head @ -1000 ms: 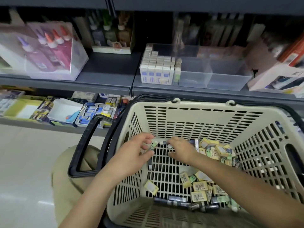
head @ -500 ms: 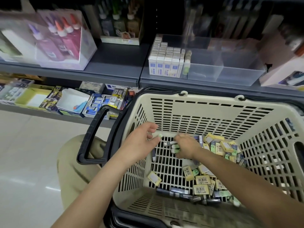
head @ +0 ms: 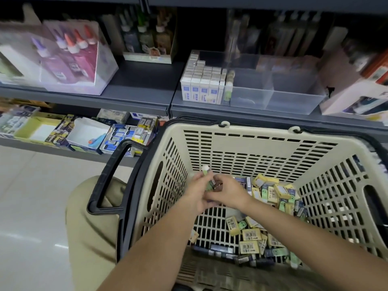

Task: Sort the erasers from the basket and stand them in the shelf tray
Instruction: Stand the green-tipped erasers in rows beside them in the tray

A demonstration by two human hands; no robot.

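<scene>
Head view looks down into a beige slatted basket (head: pixel 252 134) held against a grey shelf (head: pixel 136 80). Both hands meet over the basket's rear left corner, above its floor. The left hand (head: pixel 196 193) is curled round a small bundle of green erasers (head: pixel 208 181); one white-tipped end pokes up past the fingers. The right hand (head: pixel 231 193) comes in from the right, its fingers bent against the same bundle. Motion blur hides whether it pinches the bundle or only touches it.

Many loose erasers (head: pixel 273 215), in yellow, green and dark sleeves, lie heaped along the basket's right side and near edge. A single one lies apart by the left wall. The basket's black handle (head: pixel 111 175) hangs down on the left, over a khaki trouser leg (head: pixel 92 227).

On the shelf behind the basket sits the clear shelf tray (head: pixel 294 95). Its left end holds white-sleeved erasers (head: pixel 202 85) standing upright in rows, with a narrow green row (head: pixel 228 89) just beside them. Further left on the shelf, a clear box of glue bottles (head: pixel 63 59) stands well apart from the tray.
</scene>
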